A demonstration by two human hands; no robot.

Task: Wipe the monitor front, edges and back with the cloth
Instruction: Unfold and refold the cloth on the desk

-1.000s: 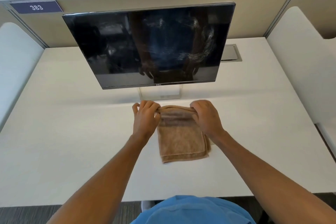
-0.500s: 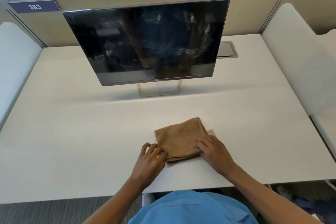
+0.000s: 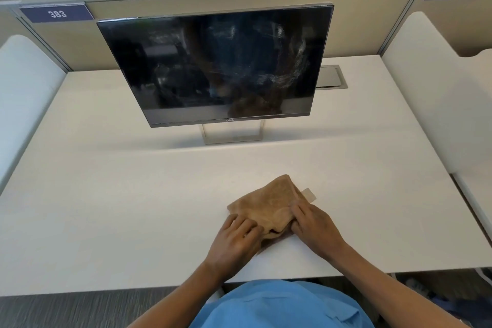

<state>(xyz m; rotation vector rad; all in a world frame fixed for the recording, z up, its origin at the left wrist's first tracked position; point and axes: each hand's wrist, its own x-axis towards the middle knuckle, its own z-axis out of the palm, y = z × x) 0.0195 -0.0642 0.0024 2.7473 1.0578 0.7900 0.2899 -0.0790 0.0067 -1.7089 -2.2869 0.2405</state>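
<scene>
folded brown cloth on the white counter, well apart from the smeared dell monitor, its bunched near edge pinched by left hand and right hand; a loose pinch could let the folds drop open on lifting.

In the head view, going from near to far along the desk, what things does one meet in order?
Nearest first: blue shirt → cloth → monitor → cable hatch → partition.
</scene>
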